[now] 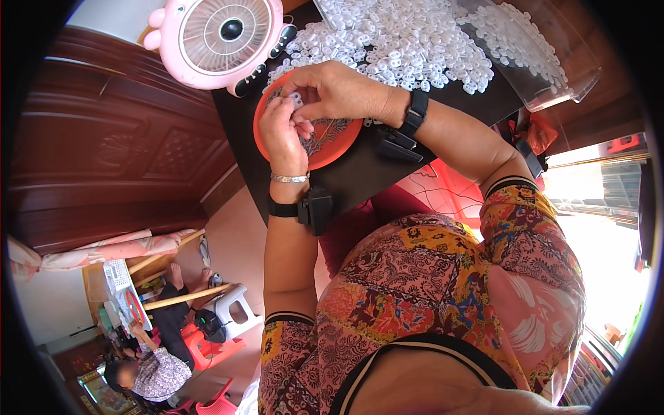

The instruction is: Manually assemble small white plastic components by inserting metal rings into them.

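Note:
Both my hands meet over an orange-red round bowl (344, 146) holding many small grey metal pieces (319, 143), perhaps screws or pins. A small white plastic piece with holes (297, 99) is between my fingertips. My left hand (282, 135) is closed, its curled fingers on the near side of the piece. From the right, my right hand (344, 90) reaches across the bowl with thumb and fingers pinched on the same piece. Whether a metal part is in the fingers too, I cannot tell. Just behind the bowl lies a big heap of similar white pieces (408, 45).
A pink animal-shaped fan (228, 41) stands at the dark table's (242, 131) far left. A clear plastic bin (564, 90) with more white pieces is at the far right. Black devices are strapped to my wrists. Another person (162, 370) sits at a separate table, lower left.

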`<state>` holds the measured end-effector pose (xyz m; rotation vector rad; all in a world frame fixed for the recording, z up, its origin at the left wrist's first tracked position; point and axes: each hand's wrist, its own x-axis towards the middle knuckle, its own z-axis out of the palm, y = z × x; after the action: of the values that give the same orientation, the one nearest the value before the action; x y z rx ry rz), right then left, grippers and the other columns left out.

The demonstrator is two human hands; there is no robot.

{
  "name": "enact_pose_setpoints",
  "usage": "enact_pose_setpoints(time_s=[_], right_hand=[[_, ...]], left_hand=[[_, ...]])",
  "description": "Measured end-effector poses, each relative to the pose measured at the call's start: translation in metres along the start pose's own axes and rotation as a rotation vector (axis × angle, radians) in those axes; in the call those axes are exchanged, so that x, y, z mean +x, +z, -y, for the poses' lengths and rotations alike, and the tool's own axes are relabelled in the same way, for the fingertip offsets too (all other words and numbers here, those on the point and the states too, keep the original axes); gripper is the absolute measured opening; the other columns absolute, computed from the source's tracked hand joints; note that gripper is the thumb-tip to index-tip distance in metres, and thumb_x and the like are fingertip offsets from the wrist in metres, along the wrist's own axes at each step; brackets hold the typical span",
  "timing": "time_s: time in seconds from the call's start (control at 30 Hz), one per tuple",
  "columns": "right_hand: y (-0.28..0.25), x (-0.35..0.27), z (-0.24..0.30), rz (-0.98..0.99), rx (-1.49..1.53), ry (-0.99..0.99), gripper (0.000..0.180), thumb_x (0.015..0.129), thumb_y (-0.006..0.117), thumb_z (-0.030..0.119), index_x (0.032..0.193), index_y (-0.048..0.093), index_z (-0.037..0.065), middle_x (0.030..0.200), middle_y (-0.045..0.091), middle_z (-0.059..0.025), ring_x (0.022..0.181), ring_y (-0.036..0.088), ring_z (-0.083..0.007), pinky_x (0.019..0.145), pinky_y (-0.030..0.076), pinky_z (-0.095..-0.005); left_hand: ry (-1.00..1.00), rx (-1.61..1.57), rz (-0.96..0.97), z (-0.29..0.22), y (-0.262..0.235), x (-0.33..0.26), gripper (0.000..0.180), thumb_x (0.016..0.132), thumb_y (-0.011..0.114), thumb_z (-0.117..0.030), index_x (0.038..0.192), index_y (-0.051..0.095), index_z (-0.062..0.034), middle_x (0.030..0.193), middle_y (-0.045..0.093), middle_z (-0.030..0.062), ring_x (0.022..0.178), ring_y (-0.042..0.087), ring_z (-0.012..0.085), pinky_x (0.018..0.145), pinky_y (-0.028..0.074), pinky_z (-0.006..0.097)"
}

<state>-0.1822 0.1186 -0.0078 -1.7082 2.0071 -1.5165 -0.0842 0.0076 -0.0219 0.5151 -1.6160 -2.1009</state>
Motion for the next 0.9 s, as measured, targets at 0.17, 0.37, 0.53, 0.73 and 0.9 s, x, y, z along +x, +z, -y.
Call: enact_pose_setpoints(time_s=[0.17, 0.37, 0.53, 0.73, 0.9], right_hand=[[0.003, -0.001, 0.000, -0.112, -0.149, -0.171, 0.028, 0.072, 0.071, 0.013, 0.097, 0.061, 0.004, 0.078, 0.063, -0.0099, 0.067, 0.063, -0.0216, 0.061, 0.050, -0.0300], [0.000, -0.001, 0.005, -0.090, -0.142, -0.159, 0.022, 0.075, 0.068, 0.013, 0.094, 0.062, 0.006, 0.073, 0.064, -0.0106, 0.067, 0.064, -0.0249, 0.061, 0.050, -0.0314], [-0.001, -0.001, 0.005, -0.087, -0.125, -0.194, 0.017, 0.075, 0.068, 0.013, 0.090, 0.062, 0.006, 0.070, 0.063, -0.0113, 0.064, 0.063, -0.0266, 0.058, 0.050, -0.0312], [-0.002, -0.003, 0.012, -0.086, -0.201, -0.170, 0.014, 0.075, 0.067, 0.012, 0.086, 0.062, 0.006, 0.068, 0.063, -0.0111, 0.063, 0.063, -0.0276, 0.057, 0.049, -0.0316], [0.002, -0.002, 0.007, -0.111, -0.148, -0.161, 0.018, 0.075, 0.068, 0.013, 0.091, 0.063, 0.006, 0.074, 0.064, -0.0112, 0.067, 0.064, -0.0260, 0.060, 0.051, -0.0303]], left_hand=[[0.035, 0.023, -0.006, 0.000, 0.001, -0.001, 0.019, 0.088, 0.048, -0.016, 0.079, 0.057, -0.0023, 0.058, 0.053, 0.0020, 0.044, 0.047, 0.0087, 0.039, 0.033, 0.019], [0.087, 0.016, -0.016, 0.002, 0.000, -0.001, 0.019, 0.087, 0.049, -0.017, 0.079, 0.058, -0.0015, 0.058, 0.053, 0.0020, 0.044, 0.045, 0.0079, 0.039, 0.032, 0.019], [0.131, 0.038, -0.015, 0.002, 0.001, -0.003, 0.020, 0.087, 0.050, -0.018, 0.076, 0.057, -0.0020, 0.059, 0.052, 0.0013, 0.044, 0.043, 0.0071, 0.039, 0.031, 0.019], [0.167, 0.066, -0.011, 0.000, 0.002, -0.009, 0.022, 0.087, 0.050, -0.018, 0.073, 0.057, -0.0023, 0.058, 0.050, 0.0006, 0.045, 0.042, 0.0066, 0.039, 0.029, 0.019], [0.227, 0.118, -0.016, 0.000, 0.001, -0.007, 0.023, 0.090, 0.046, -0.019, 0.083, 0.058, 0.0004, 0.058, 0.052, 0.0025, 0.047, 0.044, 0.0076, 0.042, 0.030, 0.020]])
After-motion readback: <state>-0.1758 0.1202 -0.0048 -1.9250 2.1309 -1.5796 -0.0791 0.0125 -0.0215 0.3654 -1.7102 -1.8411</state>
